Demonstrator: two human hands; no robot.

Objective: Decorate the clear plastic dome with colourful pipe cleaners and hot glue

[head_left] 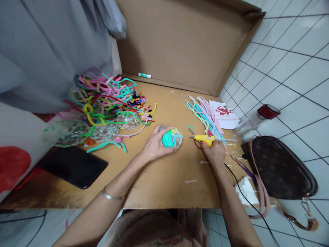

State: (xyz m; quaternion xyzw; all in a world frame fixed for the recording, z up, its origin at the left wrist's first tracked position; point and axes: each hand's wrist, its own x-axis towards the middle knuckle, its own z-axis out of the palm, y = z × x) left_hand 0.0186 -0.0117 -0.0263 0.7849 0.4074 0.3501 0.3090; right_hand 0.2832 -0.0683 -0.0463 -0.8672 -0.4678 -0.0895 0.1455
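The left hand (pixel 154 144) curled its fingers (pixel 164 130) around a rounded ball (pixel 171 138) wrapped in fuzzy teal strands; the right hand (pixel 214 152) gripped a yellow plastic glue gun (pixel 204 139) just beside it.

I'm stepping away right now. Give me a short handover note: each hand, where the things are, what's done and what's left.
Left hand: cupped on the pipe-cleaner ball, resting on the cardboard.
Right hand: grips the yellow glue gun, nozzle pointing at the ball, not touching.
Supplies: straight pipe cleaners behind the gun, tangled pile to the left.
Done: ball partly wrapped in teal and mixed strands.
Left: probably more gluing and wrapping.
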